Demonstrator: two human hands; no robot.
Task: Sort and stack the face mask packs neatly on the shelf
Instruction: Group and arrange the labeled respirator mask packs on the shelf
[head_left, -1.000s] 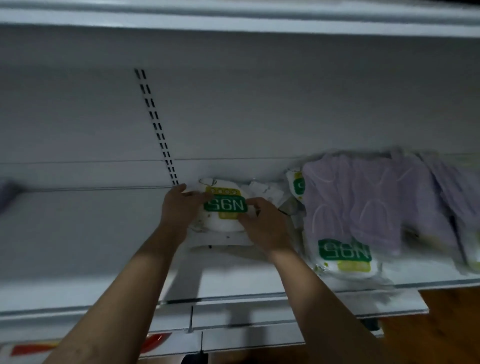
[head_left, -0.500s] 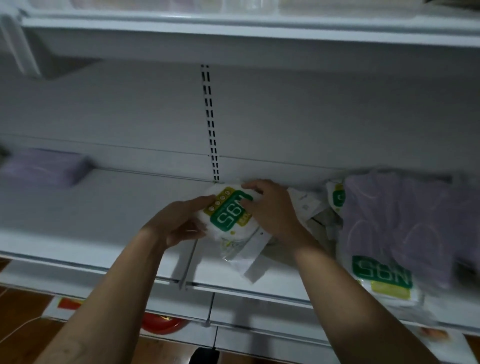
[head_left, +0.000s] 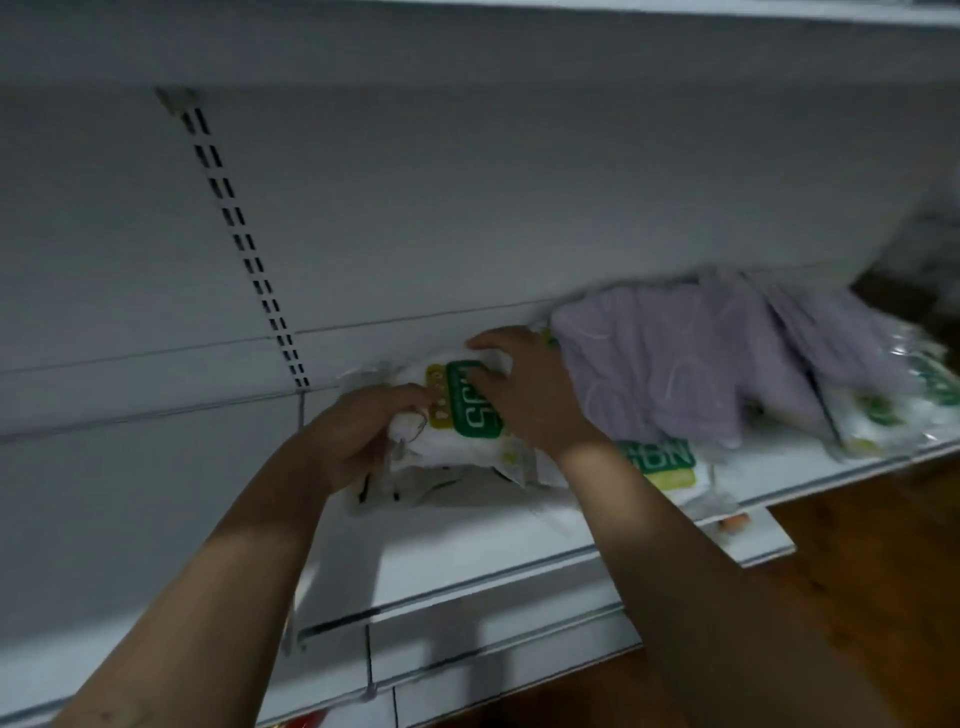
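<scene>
On the shelf (head_left: 467, 551), left hand (head_left: 353, 441) and right hand (head_left: 535, 400) fingers (head_left: 491, 341) clutch a mask pack (head_left: 467, 421).

N95 mask pack (head_left: 470, 415), white with a green-and-yellow label: held by left grip (head_left: 363, 431), curled on its left edge, and right grip (head_left: 524, 395), fingers over the label.
Lavender mask packs (head_left: 665, 358): heaped just right of right grip.
Second N95 pack (head_left: 667, 460): under that heap.
White shelf (head_left: 467, 545): beneath all.
</scene>
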